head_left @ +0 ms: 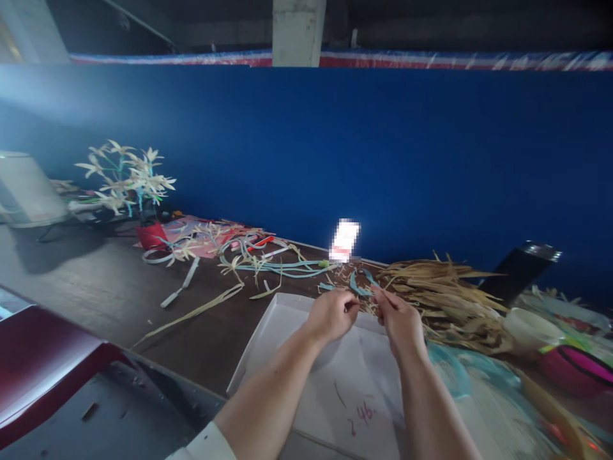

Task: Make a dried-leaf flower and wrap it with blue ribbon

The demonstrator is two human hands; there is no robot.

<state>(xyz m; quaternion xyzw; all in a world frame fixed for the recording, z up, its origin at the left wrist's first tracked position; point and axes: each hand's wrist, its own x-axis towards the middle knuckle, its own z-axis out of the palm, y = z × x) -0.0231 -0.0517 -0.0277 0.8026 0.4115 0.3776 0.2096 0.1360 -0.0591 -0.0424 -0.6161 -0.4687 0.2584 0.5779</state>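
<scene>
My left hand point(334, 314) is above the far part of a white tray point(280, 326), its fingers curled together; whatever they hold is too small to name. Close to its right, my right hand point(396, 314) pinches with thumb and forefinger near a blue strip point(357, 283), and what lies between the fingertips cannot be made out. Small cut scraps lie just beyond both hands. Red handwriting marks the near part of the tray.
Dried husks point(440, 287) lie to the right, by a dark bottle point(517, 271), a white bowl point(531, 329) and a pink bowl point(575, 370). Pale blue cords point(287, 268) stretch behind the tray. Pale flowers point(138, 176) stand in a red pot point(152, 236) at left.
</scene>
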